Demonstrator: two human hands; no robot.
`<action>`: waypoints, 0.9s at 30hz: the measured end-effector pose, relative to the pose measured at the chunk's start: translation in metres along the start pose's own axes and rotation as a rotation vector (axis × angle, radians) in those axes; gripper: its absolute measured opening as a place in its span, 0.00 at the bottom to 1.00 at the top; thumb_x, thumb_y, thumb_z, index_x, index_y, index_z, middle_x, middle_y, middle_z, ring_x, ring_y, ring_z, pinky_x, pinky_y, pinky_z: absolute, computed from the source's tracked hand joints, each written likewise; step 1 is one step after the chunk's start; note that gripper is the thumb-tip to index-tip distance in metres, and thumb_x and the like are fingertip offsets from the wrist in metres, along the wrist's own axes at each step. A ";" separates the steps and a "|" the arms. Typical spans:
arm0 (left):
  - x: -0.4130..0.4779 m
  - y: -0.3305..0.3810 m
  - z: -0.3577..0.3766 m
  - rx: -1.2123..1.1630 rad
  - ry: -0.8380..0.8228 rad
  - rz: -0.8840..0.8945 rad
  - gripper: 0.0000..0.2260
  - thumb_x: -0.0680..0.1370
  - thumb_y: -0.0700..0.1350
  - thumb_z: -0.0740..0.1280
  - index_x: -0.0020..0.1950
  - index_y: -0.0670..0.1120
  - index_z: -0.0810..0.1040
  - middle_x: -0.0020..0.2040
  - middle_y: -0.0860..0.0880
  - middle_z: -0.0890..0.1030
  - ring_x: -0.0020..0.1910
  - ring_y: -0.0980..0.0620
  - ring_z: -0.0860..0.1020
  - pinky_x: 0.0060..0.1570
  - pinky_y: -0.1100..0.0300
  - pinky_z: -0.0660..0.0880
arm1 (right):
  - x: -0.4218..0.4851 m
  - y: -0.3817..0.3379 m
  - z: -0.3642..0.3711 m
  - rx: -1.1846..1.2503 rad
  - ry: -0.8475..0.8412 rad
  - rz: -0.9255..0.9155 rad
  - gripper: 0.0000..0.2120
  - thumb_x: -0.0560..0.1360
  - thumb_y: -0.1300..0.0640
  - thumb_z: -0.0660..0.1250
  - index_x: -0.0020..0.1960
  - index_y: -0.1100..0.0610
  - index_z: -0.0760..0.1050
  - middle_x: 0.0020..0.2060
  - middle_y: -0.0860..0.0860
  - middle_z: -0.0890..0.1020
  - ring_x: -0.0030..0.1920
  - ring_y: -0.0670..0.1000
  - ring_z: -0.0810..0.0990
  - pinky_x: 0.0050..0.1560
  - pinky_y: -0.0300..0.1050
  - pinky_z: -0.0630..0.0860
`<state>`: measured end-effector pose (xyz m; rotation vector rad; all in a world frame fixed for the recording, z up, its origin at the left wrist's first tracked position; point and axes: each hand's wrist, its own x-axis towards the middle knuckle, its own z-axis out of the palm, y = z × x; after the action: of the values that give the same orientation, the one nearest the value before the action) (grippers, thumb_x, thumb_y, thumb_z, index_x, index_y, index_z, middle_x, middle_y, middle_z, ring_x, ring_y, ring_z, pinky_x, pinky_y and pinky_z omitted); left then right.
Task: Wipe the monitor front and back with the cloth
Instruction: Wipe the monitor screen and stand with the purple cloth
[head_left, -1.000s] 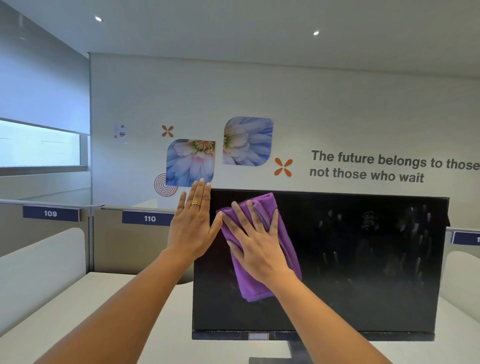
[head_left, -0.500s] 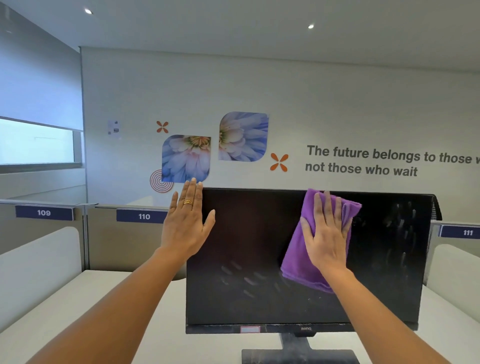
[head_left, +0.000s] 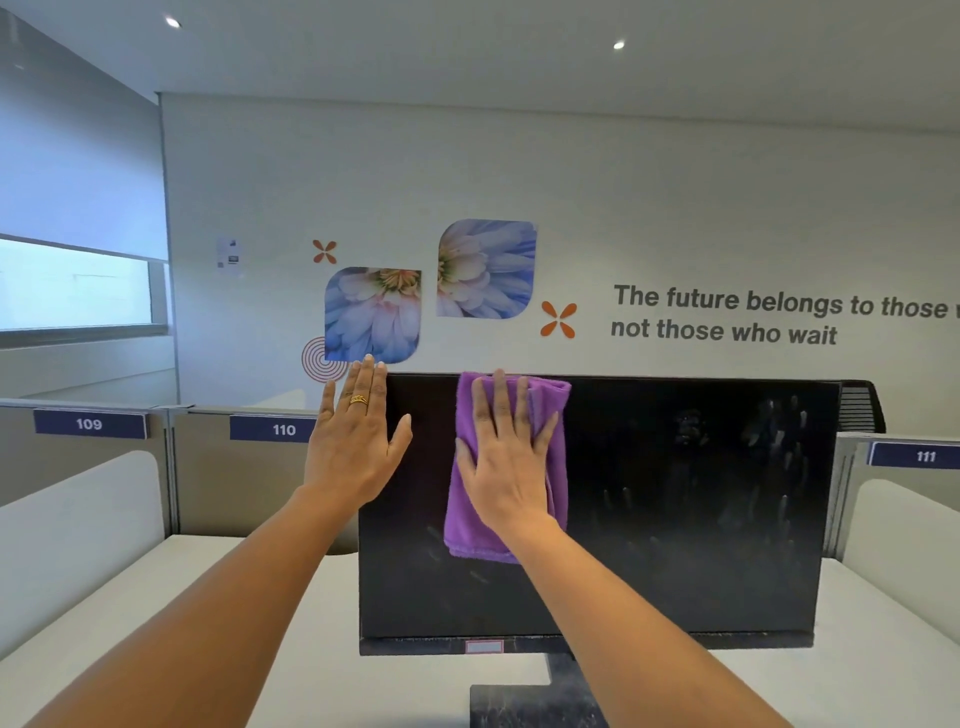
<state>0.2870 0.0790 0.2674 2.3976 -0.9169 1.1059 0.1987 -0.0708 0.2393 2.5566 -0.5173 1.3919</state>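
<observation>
A black monitor (head_left: 675, 519) stands on its stand on a white desk, its dark screen facing me with smudges on the right and lower left. My right hand (head_left: 506, 467) lies flat with straight fingers on a folded purple cloth (head_left: 558, 467), pressing it against the upper left part of the screen. My left hand (head_left: 356, 441), wearing a gold ring, is open and flat at the monitor's upper left corner, its thumb over the screen edge.
The white desk (head_left: 156, 623) spreads around the monitor's dark stand base (head_left: 535, 706). Low partitions labelled 109, 110 and 111 run behind it. A mesh chair back (head_left: 862, 405) peeks over the monitor's top right corner.
My right hand slid the cloth right across the top of the screen, then back left to the upper left part. My left hand stayed at the corner.
</observation>
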 end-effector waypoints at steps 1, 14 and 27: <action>0.000 0.001 -0.001 0.006 -0.002 -0.002 0.38 0.70 0.62 0.34 0.76 0.43 0.45 0.77 0.47 0.46 0.75 0.52 0.43 0.70 0.57 0.34 | -0.002 0.004 0.001 -0.016 -0.015 -0.065 0.33 0.76 0.45 0.48 0.76 0.54 0.42 0.76 0.54 0.50 0.75 0.60 0.46 0.71 0.68 0.43; 0.003 0.050 -0.008 0.066 0.018 0.031 0.37 0.71 0.59 0.38 0.75 0.41 0.53 0.76 0.44 0.54 0.75 0.47 0.51 0.71 0.51 0.37 | -0.020 0.137 -0.030 -0.243 -0.154 -0.363 0.29 0.76 0.51 0.48 0.76 0.51 0.51 0.75 0.50 0.54 0.75 0.54 0.49 0.70 0.59 0.47; 0.009 0.140 -0.002 0.069 -0.024 0.140 0.38 0.69 0.60 0.32 0.76 0.45 0.46 0.77 0.48 0.48 0.76 0.50 0.46 0.72 0.51 0.39 | -0.026 0.209 -0.053 0.054 -0.013 0.395 0.30 0.81 0.55 0.51 0.72 0.52 0.32 0.75 0.51 0.38 0.74 0.54 0.36 0.74 0.57 0.40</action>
<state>0.1951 -0.0259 0.2814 2.4378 -1.0855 1.1797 0.0640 -0.2408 0.2455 2.6042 -1.0458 1.5232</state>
